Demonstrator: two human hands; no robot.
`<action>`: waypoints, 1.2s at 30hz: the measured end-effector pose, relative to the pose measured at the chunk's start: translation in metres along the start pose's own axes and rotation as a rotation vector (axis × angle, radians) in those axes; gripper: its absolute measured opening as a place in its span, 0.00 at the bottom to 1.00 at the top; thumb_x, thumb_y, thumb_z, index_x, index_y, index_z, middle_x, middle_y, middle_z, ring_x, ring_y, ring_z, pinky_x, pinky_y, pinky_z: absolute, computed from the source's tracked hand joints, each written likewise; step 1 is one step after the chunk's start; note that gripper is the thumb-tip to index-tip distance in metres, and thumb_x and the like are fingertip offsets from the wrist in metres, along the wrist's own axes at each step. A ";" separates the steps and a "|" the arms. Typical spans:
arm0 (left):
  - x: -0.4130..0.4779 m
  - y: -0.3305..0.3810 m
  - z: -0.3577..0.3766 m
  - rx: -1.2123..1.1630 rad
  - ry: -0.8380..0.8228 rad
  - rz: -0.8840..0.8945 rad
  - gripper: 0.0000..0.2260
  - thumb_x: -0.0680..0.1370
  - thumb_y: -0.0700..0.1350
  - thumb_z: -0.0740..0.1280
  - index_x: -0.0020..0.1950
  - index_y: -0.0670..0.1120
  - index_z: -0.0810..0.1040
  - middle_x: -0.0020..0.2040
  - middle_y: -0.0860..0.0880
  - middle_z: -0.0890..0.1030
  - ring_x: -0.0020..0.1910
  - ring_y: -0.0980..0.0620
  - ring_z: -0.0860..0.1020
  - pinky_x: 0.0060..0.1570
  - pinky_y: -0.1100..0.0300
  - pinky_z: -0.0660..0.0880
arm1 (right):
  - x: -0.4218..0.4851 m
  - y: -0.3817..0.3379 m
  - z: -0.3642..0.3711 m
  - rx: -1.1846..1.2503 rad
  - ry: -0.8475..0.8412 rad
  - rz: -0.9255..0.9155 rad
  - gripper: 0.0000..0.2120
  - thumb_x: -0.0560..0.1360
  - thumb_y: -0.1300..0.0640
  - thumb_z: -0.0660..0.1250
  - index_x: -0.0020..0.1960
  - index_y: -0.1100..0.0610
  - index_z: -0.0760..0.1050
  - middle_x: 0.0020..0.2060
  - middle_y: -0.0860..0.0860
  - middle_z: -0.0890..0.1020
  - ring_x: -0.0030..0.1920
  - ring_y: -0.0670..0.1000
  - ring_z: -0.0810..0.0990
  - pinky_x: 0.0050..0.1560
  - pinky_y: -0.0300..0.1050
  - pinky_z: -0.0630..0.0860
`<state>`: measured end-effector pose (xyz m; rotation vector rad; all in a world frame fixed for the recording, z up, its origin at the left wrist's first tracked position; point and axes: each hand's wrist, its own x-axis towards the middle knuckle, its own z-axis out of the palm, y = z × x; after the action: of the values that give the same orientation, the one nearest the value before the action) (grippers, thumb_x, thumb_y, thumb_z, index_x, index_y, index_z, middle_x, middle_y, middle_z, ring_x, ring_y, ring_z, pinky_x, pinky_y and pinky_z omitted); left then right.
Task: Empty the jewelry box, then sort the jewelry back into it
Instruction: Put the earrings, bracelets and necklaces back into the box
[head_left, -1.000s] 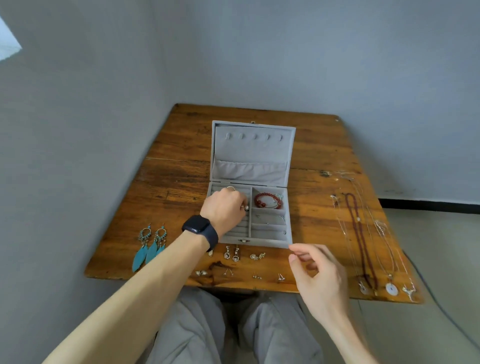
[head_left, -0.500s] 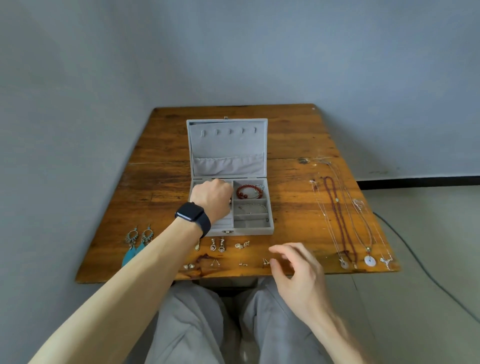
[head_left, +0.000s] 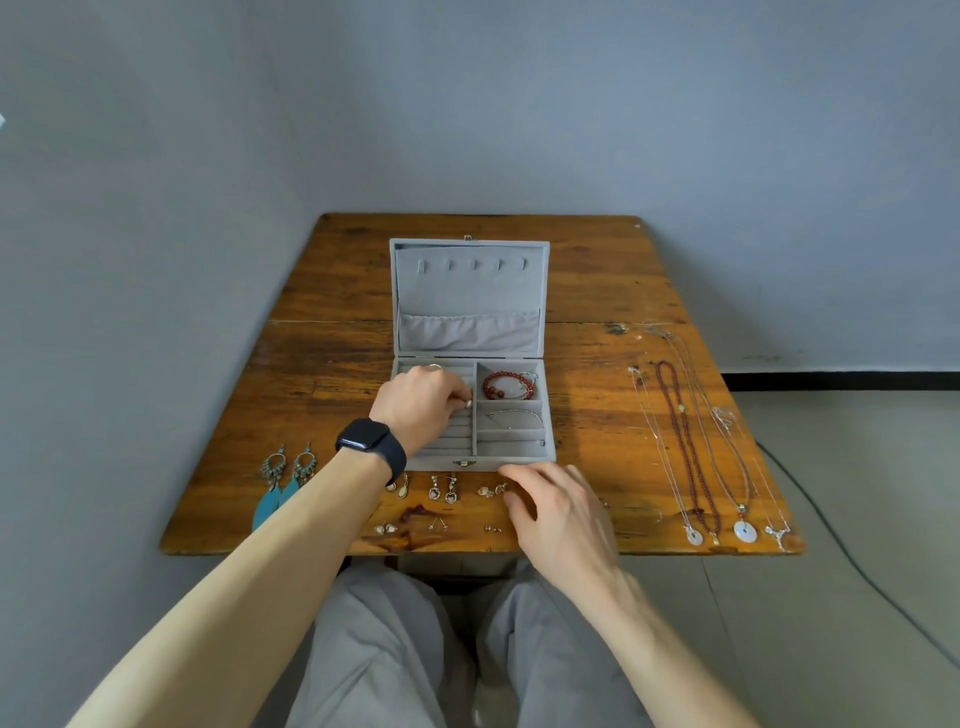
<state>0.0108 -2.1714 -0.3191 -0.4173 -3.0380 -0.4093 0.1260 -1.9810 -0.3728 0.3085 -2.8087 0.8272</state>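
Note:
The grey jewelry box (head_left: 470, 291) lies open in the middle of the table, its lid leaning back. My left hand (head_left: 421, 402), with a black watch on the wrist, is curled over the ring rolls in the box's left half and pinches a small ring at its fingertips. Another ring (head_left: 435, 367) pokes up just behind the knuckles. A red bead bracelet (head_left: 506, 384) and a thin silver bangle (head_left: 514, 415) lie in the right compartments. My right hand (head_left: 556, 509) hovers with relaxed fingers over the table just in front of the box, holding nothing.
Small earring pairs (head_left: 441, 488) lie in rows along the table's (head_left: 322, 374) near edge. Teal feather earrings (head_left: 283, 483) lie at the front left. Several necklaces (head_left: 685, 436) are stretched out on the right. A cable (head_left: 841, 545) runs across the floor.
My right hand has moved forward from above my lap to the table by the box's front edge. My left hand has stayed over the ring rolls.

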 end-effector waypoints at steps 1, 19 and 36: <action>0.001 0.000 0.000 0.004 -0.002 0.008 0.09 0.82 0.46 0.66 0.60 0.51 0.83 0.56 0.50 0.84 0.53 0.48 0.82 0.44 0.59 0.75 | 0.001 0.000 0.000 -0.019 0.003 -0.001 0.12 0.77 0.54 0.69 0.61 0.49 0.80 0.53 0.45 0.82 0.50 0.49 0.77 0.44 0.41 0.78; -0.091 0.021 0.007 -0.113 -0.025 0.080 0.12 0.81 0.54 0.65 0.64 0.56 0.79 0.62 0.54 0.74 0.55 0.54 0.78 0.48 0.58 0.79 | -0.029 0.011 -0.024 0.388 0.130 0.173 0.05 0.76 0.59 0.71 0.51 0.51 0.80 0.43 0.41 0.83 0.47 0.39 0.80 0.45 0.29 0.75; -0.091 0.016 0.012 -0.512 0.089 -0.058 0.04 0.81 0.49 0.66 0.55 0.53 0.78 0.52 0.56 0.80 0.47 0.59 0.79 0.45 0.62 0.78 | -0.032 -0.006 -0.048 0.413 0.102 0.195 0.08 0.76 0.55 0.73 0.54 0.48 0.80 0.44 0.39 0.84 0.47 0.37 0.81 0.45 0.28 0.76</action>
<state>0.1024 -2.1763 -0.3341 -0.3150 -2.8317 -1.1815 0.1648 -1.9547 -0.3379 0.0465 -2.5820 1.4262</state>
